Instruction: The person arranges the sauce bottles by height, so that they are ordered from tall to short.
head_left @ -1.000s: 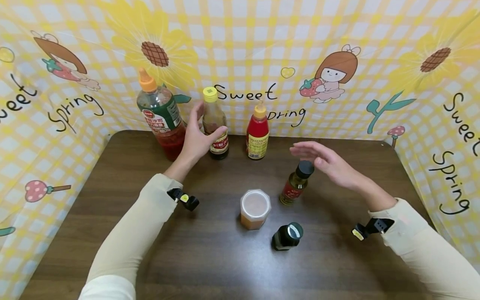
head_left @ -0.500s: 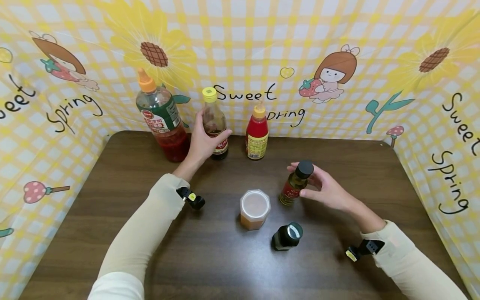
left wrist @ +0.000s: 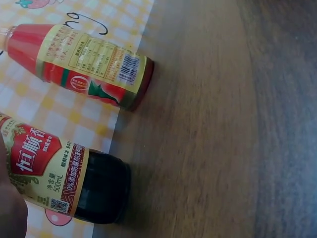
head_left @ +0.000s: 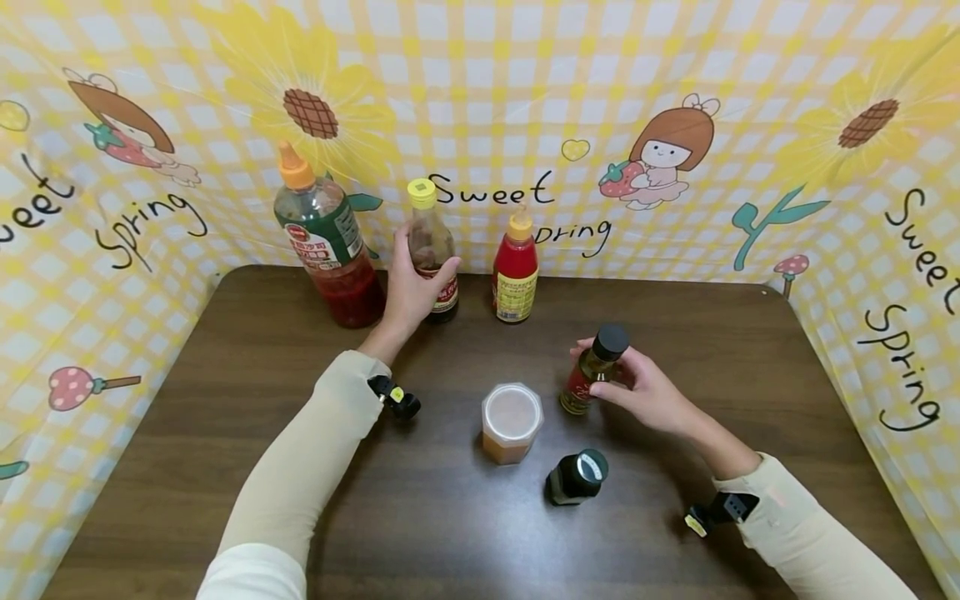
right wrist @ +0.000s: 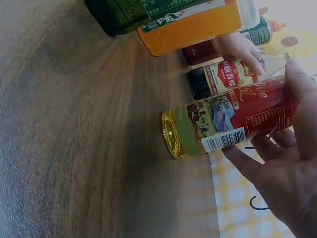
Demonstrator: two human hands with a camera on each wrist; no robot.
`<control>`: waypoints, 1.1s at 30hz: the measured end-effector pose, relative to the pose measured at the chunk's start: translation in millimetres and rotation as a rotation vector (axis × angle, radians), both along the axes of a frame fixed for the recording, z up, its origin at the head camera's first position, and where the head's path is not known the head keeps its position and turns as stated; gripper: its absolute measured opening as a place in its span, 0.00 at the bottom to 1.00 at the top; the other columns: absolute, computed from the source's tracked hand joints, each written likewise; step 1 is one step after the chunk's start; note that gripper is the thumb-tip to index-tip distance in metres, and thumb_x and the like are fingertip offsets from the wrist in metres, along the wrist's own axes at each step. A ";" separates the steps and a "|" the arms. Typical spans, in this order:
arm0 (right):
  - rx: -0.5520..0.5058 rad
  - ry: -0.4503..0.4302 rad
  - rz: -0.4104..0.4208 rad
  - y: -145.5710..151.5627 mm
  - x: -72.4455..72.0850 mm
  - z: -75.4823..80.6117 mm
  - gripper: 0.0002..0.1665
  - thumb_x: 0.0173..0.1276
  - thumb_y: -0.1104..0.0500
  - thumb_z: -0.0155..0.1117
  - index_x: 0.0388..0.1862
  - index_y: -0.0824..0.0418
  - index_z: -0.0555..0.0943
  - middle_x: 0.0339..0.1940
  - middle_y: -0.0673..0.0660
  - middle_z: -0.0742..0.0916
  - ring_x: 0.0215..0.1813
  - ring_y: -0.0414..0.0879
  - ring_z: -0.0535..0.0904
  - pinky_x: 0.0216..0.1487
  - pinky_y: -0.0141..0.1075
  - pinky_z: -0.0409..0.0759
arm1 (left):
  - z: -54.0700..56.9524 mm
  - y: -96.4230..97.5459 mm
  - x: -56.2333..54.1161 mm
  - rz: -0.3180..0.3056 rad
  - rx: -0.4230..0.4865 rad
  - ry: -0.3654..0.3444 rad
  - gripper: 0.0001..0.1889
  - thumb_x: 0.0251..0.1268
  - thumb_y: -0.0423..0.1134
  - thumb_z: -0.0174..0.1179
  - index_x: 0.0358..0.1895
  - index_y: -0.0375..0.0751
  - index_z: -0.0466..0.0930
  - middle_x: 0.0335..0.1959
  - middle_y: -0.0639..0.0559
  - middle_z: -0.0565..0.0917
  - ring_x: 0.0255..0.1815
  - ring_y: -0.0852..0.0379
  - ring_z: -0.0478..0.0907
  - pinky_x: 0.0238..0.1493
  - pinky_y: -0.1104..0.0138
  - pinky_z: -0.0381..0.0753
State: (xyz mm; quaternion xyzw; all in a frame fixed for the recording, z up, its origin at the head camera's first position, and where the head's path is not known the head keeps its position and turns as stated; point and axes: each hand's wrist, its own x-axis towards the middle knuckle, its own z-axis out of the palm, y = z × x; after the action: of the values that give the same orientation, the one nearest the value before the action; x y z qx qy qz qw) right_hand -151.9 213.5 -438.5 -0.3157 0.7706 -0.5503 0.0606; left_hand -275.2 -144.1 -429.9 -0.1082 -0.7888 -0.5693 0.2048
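Note:
In the head view my left hand grips a vinegar bottle with a yellow cap, its fingers behind and thumb across the front. Its red and cream label shows in the left wrist view, with the thumb at the edge. My right hand holds a small olive oil bottle with a black cap and red label, thumb on the near side and fingers round the back. The right wrist view shows its golden base and barcode label. Both bottles are upright at the table.
A large orange-capped sauce bottle stands left of the vinegar, a red ketchup bottle right of it. Nearer stand an octagonal jar with orange contents and a small dark jar. A checked cloth backs the brown table.
My left hand has moved right and closed round the vinegar bottle. My right hand has come down and toward me, from beside the olive oil cap to round its body.

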 end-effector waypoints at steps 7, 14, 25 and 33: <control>-0.008 0.005 0.005 -0.4 -0.6 -0.1 0.29 0.68 0.73 0.66 0.67 0.72 0.71 0.62 0.70 0.81 0.64 0.41 0.78 0.62 0.31 0.74 | -0.7 0.2 0.3 0.007 -0.033 -0.001 0.41 0.64 0.45 0.71 0.75 0.42 0.57 0.64 0.41 0.75 0.61 0.45 0.77 0.62 0.53 0.76; -0.002 0.004 0.006 0.0 -2.3 2.1 0.30 0.68 0.73 0.66 0.68 0.72 0.71 0.61 0.70 0.82 0.63 0.40 0.79 0.60 0.31 0.76 | -3.1 -1.3 0.7 0.048 -0.080 -0.007 0.43 0.63 0.48 0.71 0.75 0.42 0.56 0.64 0.40 0.75 0.63 0.46 0.75 0.63 0.51 0.74; 0.009 0.019 -0.054 2.7 -11.8 10.3 0.28 0.70 0.72 0.65 0.68 0.68 0.72 0.62 0.68 0.82 0.63 0.39 0.78 0.58 0.30 0.76 | -2.1 -1.8 0.5 0.056 -0.110 -0.014 0.44 0.62 0.50 0.72 0.75 0.42 0.56 0.64 0.38 0.75 0.63 0.43 0.76 0.63 0.49 0.74; 0.031 -0.005 -0.118 1.1 -35.2 14.2 0.28 0.72 0.69 0.64 0.69 0.68 0.72 0.64 0.68 0.81 0.62 0.37 0.78 0.57 0.29 0.77 | -3.9 -2.4 -0.1 0.060 -0.112 -0.003 0.44 0.63 0.49 0.72 0.75 0.41 0.56 0.64 0.38 0.75 0.63 0.43 0.75 0.64 0.49 0.73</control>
State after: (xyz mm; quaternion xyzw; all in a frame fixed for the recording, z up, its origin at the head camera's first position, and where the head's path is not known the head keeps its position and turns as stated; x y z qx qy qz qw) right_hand -187.1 214.6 -424.4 -0.2674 0.7962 -0.5416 0.0348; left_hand -275.3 -146.5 -433.8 -0.0948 -0.8225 -0.5182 0.2143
